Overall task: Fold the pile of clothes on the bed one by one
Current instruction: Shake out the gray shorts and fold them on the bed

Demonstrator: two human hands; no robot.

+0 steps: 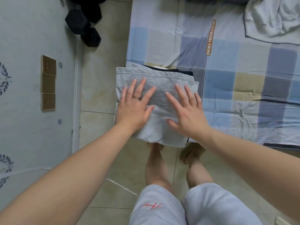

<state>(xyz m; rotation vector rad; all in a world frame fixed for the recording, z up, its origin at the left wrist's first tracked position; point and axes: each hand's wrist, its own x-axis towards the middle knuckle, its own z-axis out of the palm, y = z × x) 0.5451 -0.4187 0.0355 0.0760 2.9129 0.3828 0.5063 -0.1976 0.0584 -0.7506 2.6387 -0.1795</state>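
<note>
Forearms point(73, 168), left hand point(134, 108) and right hand point(188, 111) flat, fingers point(140, 88) spread wide, pressing folded grey garment point(155, 78)

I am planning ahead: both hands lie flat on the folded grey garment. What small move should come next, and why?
Probably lift the left hand and right hand off the grey garment: it already looks folded flat, while a white garment lies crumpled on the bed.

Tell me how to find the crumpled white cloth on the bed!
Find the bed with its blue, grey and tan checks. Follow it to the far right corner, where the white cloth lies. It is the only crumpled piece; the grey garment at the near edge is folded flat.
</note>
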